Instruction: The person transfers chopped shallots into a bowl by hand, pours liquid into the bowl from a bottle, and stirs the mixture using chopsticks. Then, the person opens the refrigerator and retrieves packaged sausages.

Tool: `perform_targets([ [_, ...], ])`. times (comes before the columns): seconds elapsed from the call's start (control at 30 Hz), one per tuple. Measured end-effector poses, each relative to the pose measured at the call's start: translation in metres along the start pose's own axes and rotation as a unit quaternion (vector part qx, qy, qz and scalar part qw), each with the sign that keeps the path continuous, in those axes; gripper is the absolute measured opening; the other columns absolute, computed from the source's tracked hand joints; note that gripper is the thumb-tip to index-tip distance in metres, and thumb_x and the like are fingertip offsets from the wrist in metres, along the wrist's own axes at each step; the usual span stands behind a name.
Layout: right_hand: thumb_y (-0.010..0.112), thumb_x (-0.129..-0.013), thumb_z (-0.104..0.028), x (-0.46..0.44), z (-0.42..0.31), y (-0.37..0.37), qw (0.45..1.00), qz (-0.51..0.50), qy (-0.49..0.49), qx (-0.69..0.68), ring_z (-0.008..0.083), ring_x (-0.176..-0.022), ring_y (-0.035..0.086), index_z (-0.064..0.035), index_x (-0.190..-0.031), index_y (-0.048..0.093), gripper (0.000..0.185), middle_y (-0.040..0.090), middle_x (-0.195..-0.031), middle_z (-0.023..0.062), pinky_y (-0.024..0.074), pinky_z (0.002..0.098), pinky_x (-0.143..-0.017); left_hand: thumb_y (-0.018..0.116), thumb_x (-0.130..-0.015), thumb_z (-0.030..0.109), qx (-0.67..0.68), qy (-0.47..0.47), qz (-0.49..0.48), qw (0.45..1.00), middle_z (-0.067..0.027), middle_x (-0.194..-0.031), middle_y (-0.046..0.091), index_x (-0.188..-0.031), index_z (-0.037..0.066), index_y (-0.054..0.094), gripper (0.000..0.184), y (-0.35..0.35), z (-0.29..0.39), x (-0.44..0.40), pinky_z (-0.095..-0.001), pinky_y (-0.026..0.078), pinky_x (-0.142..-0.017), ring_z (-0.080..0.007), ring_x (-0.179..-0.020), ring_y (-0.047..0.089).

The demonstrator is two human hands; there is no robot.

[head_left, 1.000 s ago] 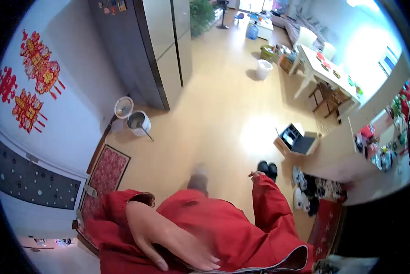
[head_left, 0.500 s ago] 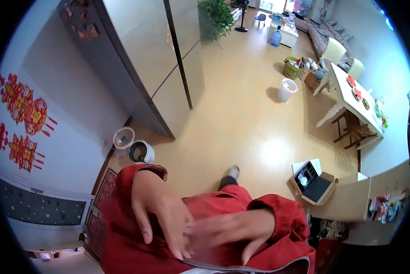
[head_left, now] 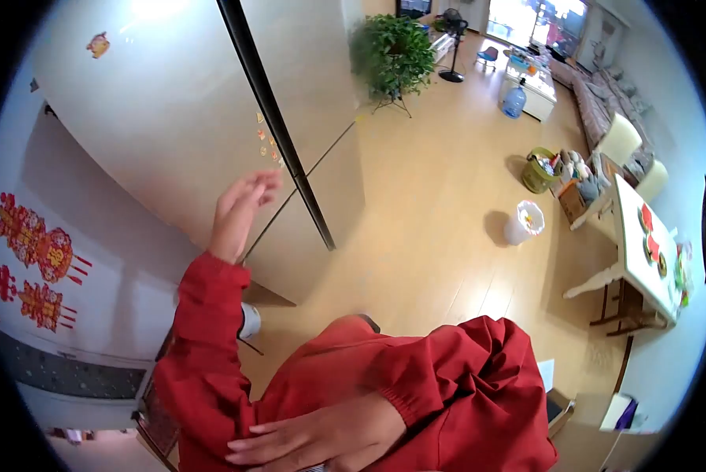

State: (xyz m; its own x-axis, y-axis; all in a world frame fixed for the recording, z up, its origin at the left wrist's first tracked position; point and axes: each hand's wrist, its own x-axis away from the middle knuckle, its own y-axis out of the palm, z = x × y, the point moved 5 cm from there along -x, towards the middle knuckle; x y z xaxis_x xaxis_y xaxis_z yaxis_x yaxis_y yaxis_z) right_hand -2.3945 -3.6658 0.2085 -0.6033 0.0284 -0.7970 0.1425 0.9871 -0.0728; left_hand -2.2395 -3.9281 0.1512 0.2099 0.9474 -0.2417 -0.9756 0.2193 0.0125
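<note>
My left hand (head_left: 243,211) is raised in front of the tall, pale-fronted refrigerator (head_left: 172,102), its fingers stretched toward the dark vertical strip (head_left: 270,110) between the doors. Nothing shows in that hand, and I cannot tell whether the fingertips touch the door. Low in the view, my right hand (head_left: 325,436) lies with fingers apart against the red jacket (head_left: 463,377) I wear. Small stickers (head_left: 264,141) dot the door just above my left fingertips.
A white bin (head_left: 524,223) and a green basket (head_left: 539,171) stand on the wooden floor. To the right is a white table (head_left: 644,228) with chairs. A leafy plant (head_left: 396,51) stands beyond the refrigerator. Partly behind my left sleeve is a round container (head_left: 250,321).
My left hand has left the jacket front and risen toward the refrigerator. My right hand has moved left along the jacket. The view has shifted closer to the refrigerator.
</note>
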Motion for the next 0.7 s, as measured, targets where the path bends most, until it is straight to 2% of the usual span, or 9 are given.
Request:
perform_targets([
  [0.07, 0.034, -0.105, -0.039, 0.019, -0.003, -0.052, 0.993, -0.018, -0.062, -0.103, 0.0386, -0.144, 0.028, 0.0085, -0.139, 0.044, 0.059, 0.037, -0.15, 0.0244, 0.0222, 0.0517, -0.116, 0.05, -0.098, 0.011, -0.018, 0.058, 0.028, 0.998, -0.0107, -0.135, 0.056, -0.129, -0.001, 0.054, 0.033, -0.002, -0.05, -0.063, -0.035, 0.041, -0.104, -0.0198, -0.124, 0.053],
  [0.13, 0.04, -0.104, -0.031, 0.034, 0.003, -0.099, 0.993, 0.023, -0.069, -0.089, 0.0418, -0.132, 0.041, 0.0108, -0.131, 0.049, 0.051, 0.047, -0.137, 0.0278, 0.035, 0.0508, -0.107, 0.051, -0.097, 0.008, -0.055, 0.115, 0.058, 0.99, -0.0104, -0.143, 0.049, -0.139, -0.001, 0.046, 0.044, -0.004, -0.098, -0.126, -0.036, 0.036, -0.11, -0.0204, -0.133, 0.046],
  [0.17, 0.043, -0.103, -0.027, 0.042, 0.007, -0.122, 0.993, 0.043, -0.072, -0.082, 0.0434, -0.126, 0.048, 0.0119, -0.127, 0.052, 0.047, 0.053, -0.131, 0.0295, 0.0414, 0.0504, -0.102, 0.053, -0.096, 0.009, -0.048, 0.111, 0.056, 0.991, -0.0147, -0.152, 0.036, -0.149, 0.0, 0.03, 0.059, -0.014, -0.133, -0.158, -0.0373, 0.032, -0.112, -0.0241, -0.141, 0.034],
  [0.23, 0.041, -0.103, -0.017, 0.065, 0.01, -0.187, 0.984, -0.087, 0.056, -0.147, 0.0504, -0.139, 0.03, 0.0126, -0.133, 0.044, 0.042, 0.04, -0.142, 0.0335, 0.0291, 0.0578, -0.111, 0.056, -0.094, 0.011, -0.076, 0.123, 0.118, 0.982, -0.0164, -0.155, 0.028, -0.152, 0.001, 0.021, 0.068, -0.025, -0.172, -0.206, -0.0379, 0.028, -0.115, -0.0253, -0.144, 0.028],
  [0.3, 0.033, -0.101, -0.006, 0.07, -0.008, -0.242, 0.986, -0.045, 0.088, -0.134, 0.0511, -0.132, 0.04, 0.0134, -0.127, 0.052, 0.037, 0.051, -0.135, 0.0309, 0.0328, 0.0595, -0.109, 0.059, -0.09, 0.012, -0.165, 0.102, 0.207, 0.959, -0.018, -0.157, 0.023, -0.152, 0.0, 0.016, 0.076, -0.041, -0.199, -0.243, -0.0385, 0.027, -0.115, -0.0278, -0.145, 0.024],
  [0.43, 0.046, -0.095, -0.002, 0.097, -0.039, -0.325, 0.992, -0.071, 0.081, -0.066, 0.0534, -0.128, 0.043, 0.0142, -0.125, 0.053, 0.035, 0.053, -0.13, 0.032, 0.036, 0.0605, -0.105, 0.064, -0.084, 0.016, -0.173, 0.046, 0.29, 0.94, -0.0216, -0.145, 0.043, -0.146, -0.006, 0.029, 0.074, -0.096, -0.28, -0.308, -0.0383, 0.032, -0.111, -0.0326, -0.135, 0.041],
  [0.5, 0.044, -0.098, -0.007, 0.119, -0.04, -0.369, 0.991, -0.056, 0.097, -0.069, 0.0501, -0.132, 0.041, 0.0126, -0.128, 0.052, 0.037, 0.052, -0.134, 0.0297, 0.0361, 0.0541, -0.108, 0.062, -0.082, 0.013, -0.17, 0.041, 0.338, 0.925, -0.0182, -0.127, 0.056, -0.13, -0.005, 0.045, 0.054, -0.082, -0.259, -0.309, -0.0356, 0.04, -0.101, -0.0294, -0.117, 0.055],
  [0.6, 0.048, -0.1, -0.015, 0.154, -0.029, -0.435, 0.956, 0.196, 0.212, -0.055, 0.0417, -0.121, 0.056, 0.0102, -0.112, 0.063, 0.032, 0.065, -0.119, 0.0246, 0.0402, 0.0491, -0.105, 0.057, -0.079, 0.006, -0.103, 0.039, 0.357, 0.928, -0.0118, -0.109, 0.061, -0.113, -0.003, 0.052, 0.035, -0.08, -0.247, -0.3, -0.0319, 0.046, -0.089, -0.0218, -0.1, 0.059],
  [0.7, 0.046, -0.093, -0.006, 0.183, 0.008, -0.516, 0.893, 0.35, 0.243, 0.144, 0.0276, -0.11, 0.062, 0.0065, -0.112, 0.065, 0.029, 0.067, -0.117, 0.0167, 0.0446, 0.0388, -0.1, 0.058, -0.079, 0.005, -0.089, 0.069, 0.347, 0.931, -0.0136, -0.111, 0.062, -0.12, -0.002, 0.051, 0.043, -0.066, -0.253, -0.291, -0.0337, 0.044, -0.095, -0.0266, -0.105, 0.058],
])
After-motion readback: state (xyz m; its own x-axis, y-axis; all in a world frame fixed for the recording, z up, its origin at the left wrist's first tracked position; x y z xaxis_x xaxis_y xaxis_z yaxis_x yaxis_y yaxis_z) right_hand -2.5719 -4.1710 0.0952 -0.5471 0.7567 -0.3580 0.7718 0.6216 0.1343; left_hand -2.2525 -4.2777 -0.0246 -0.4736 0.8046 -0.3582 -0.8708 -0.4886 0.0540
